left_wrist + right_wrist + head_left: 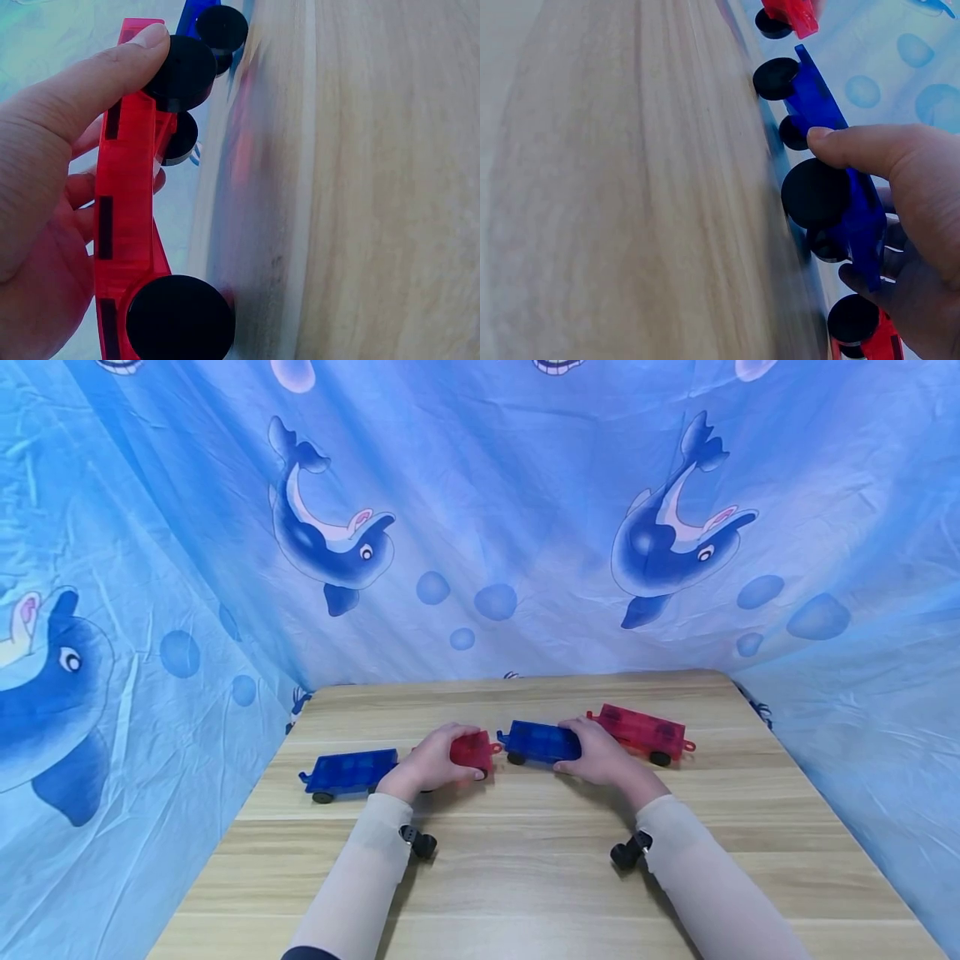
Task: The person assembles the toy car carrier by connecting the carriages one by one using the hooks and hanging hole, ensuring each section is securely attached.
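Note:
My left hand (pixel 433 763) grips a red toy train car (pixel 472 750) across its body, thumb on the near side by a black wheel in the left wrist view. My right hand (pixel 600 757) holds a blue toy train car (pixel 534 741) by its right part, with the thumb on its side near a wheel (pixel 816 193). The red car's ring end and the blue car's hook end face each other, close together. In the right wrist view a small gap shows between these cars. The fingers behind each car are partly hidden.
Left of my left hand stands another blue car (pixel 351 772) with a hook at its far left. Another red car (pixel 643 732) stands right of my right hand, angled. All rest on a wooden table (pixel 525 877). Blue dolphin-print cloth (pixel 480 510) hangs behind and at both sides.

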The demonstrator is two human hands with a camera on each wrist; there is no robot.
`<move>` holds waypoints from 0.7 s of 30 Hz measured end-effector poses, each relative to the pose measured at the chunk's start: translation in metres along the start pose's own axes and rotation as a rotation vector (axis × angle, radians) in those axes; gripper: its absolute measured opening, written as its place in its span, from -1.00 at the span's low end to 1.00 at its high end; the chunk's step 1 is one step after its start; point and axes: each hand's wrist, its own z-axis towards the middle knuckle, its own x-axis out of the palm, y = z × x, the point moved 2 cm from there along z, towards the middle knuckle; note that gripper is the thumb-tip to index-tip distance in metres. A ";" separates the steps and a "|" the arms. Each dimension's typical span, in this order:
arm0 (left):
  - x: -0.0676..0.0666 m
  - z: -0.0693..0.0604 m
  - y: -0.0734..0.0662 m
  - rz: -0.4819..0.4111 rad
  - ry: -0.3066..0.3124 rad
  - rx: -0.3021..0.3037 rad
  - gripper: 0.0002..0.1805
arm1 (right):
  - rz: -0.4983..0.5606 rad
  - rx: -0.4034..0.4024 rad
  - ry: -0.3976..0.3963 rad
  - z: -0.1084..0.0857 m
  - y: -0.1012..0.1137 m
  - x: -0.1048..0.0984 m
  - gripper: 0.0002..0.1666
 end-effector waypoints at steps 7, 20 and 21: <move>0.000 0.001 0.000 -0.005 -0.001 -0.004 -0.08 | 0.010 -0.008 0.006 -0.008 0.002 0.000 -0.02; 0.001 0.000 0.002 -0.021 -0.007 -0.005 -0.10 | -0.001 -0.059 0.001 -0.011 0.002 0.003 -0.05; 0.001 0.000 0.002 -0.020 -0.008 -0.005 -0.10 | -0.002 -0.061 0.000 -0.012 0.003 0.003 -0.05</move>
